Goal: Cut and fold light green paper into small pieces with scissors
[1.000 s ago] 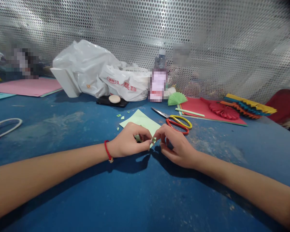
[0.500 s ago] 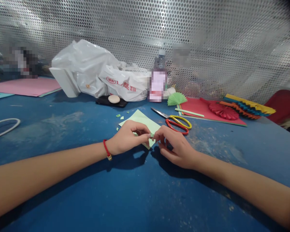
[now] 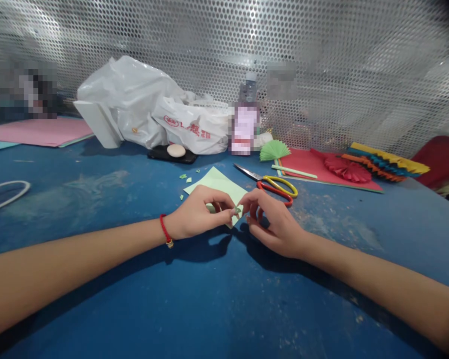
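Note:
Between the thumb and fingertips of my left hand (image 3: 204, 212) a small folded piece of green paper (image 3: 238, 210) is pinched. My right hand (image 3: 275, 219) is beside it, index fingertip at the piece's edge, thumb lower and apart, fingers curved; no object shows in its grasp. Under both hands lies a light green square sheet of paper (image 3: 215, 180), partly covered by my left hand. Several tiny green paper scraps (image 3: 189, 180) are scattered off its left corner. Scissors (image 3: 264, 180) with red and yellow handles rest behind my right hand, blades slightly parted.
White plastic bags (image 3: 134, 99) and a black phone (image 3: 160, 153) with a pale round object stand at the back. A bottle (image 3: 250, 87) is near the perforated metal panel. To the right are a green paper fan (image 3: 275, 150), red sheets (image 3: 303, 162) and pleated papers (image 3: 389, 159).
My right hand's fingers have shifted slightly, with the thumb moving right, away from the green piece. My left hand keeps its pinch. The view has tilted a little.

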The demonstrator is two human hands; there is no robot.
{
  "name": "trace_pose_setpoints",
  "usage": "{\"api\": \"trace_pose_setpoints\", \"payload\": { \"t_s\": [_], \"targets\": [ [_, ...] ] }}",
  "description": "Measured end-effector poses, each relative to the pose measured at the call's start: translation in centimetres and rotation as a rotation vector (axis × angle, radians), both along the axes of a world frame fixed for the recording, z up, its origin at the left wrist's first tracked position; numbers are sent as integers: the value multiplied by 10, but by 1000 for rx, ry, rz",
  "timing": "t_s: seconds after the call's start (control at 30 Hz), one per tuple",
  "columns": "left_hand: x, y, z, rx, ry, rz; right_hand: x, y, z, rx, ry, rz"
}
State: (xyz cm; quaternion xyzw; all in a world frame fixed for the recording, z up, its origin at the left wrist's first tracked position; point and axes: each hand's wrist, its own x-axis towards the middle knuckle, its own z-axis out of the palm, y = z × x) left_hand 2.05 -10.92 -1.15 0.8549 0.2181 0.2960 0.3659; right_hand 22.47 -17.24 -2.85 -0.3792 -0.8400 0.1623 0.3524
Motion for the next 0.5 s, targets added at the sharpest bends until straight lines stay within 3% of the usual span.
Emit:
{"api": "trace_pose_setpoints", "payload": {
  "t_s": [0.33,0.5],
  "targets": [
    [0,1,-1,40,23,14,1,1,1,10,-83,16],
    [1,1,-1,-84,-18,36,0,1,1,38,-21,30]
  ]
}}
